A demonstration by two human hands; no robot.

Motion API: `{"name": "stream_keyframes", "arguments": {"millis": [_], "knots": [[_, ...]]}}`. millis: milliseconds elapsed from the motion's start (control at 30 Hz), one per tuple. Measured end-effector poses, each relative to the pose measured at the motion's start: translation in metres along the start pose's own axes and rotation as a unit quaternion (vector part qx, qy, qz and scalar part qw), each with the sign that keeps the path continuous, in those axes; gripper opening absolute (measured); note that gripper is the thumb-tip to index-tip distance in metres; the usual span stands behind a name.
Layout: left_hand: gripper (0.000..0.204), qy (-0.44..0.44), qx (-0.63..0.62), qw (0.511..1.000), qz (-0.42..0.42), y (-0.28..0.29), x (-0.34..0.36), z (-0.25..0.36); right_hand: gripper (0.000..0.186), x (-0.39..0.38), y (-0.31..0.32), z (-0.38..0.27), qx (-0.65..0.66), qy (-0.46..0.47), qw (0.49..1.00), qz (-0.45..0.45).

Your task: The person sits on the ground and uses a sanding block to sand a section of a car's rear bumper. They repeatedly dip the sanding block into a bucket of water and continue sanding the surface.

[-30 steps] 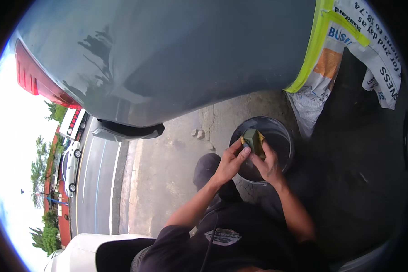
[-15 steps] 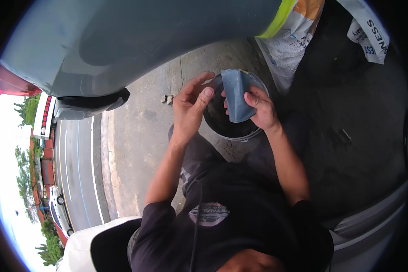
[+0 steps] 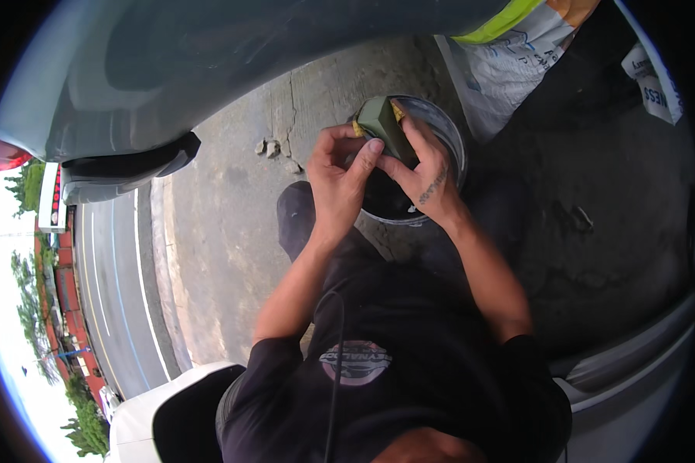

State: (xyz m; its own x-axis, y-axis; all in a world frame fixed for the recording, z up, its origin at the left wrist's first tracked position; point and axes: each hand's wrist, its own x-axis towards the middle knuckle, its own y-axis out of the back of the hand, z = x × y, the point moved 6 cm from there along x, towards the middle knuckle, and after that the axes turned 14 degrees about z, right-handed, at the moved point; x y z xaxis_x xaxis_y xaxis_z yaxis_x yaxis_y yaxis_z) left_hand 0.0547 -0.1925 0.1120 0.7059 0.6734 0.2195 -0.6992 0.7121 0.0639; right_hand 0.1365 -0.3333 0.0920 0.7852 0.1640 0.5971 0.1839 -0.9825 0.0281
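Note:
Both my hands hold a greenish sanding block over a round bucket. Yellowish edges, apparently folded sandpaper, show at its two sides. My left hand pinches the near left part, with its thumb on the near edge and its fingers at the left side. My right hand grips the right side, fingers along the far right edge and thumb underneath near the left thumb. The block's underside is hidden from view. Inside the bucket it is dark, and its contents cannot be made out.
A grey car panel curves across the top, close beyond the bucket. Plastic sheeting with a yellow-green strip hangs at the upper right. Stone pieces lie on the concrete floor. A white car part stands behind at lower left.
The block has turned over in my right hand: its grey sandpaper face showed before, now the greenish side. My left hand, formerly apart from it, has closed on it.

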Motion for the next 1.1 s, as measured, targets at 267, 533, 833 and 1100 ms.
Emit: {"name": "stream_keyframes", "arguments": {"millis": [267, 533, 833, 1100], "knots": [[0.039, 0.003, 0.061, 0.992, -0.106, 0.003, 0.020, 0.002, 0.069, 0.003, -0.001, 0.012, -0.075, 0.047, 0.996, 0.022], [0.030, -0.469, 0.067, 0.858, 0.198, 0.120, 0.040, 0.141, 0.083, 0.088, 0.028, -0.096, -0.152, 0.332, 0.897, 0.248], [0.047, -0.622, 0.165, 0.662, 0.385, 0.247, 0.088, 0.218, 0.066, 0.164, 0.029, -0.141, -0.263, 0.421, 0.770, 0.401], [0.050, -0.575, 0.165, 0.652, 0.465, 0.328, 0.132, 0.230, 0.059, 0.153, -0.049, -0.149, -0.189, 0.521, 0.760, 0.339]]}}
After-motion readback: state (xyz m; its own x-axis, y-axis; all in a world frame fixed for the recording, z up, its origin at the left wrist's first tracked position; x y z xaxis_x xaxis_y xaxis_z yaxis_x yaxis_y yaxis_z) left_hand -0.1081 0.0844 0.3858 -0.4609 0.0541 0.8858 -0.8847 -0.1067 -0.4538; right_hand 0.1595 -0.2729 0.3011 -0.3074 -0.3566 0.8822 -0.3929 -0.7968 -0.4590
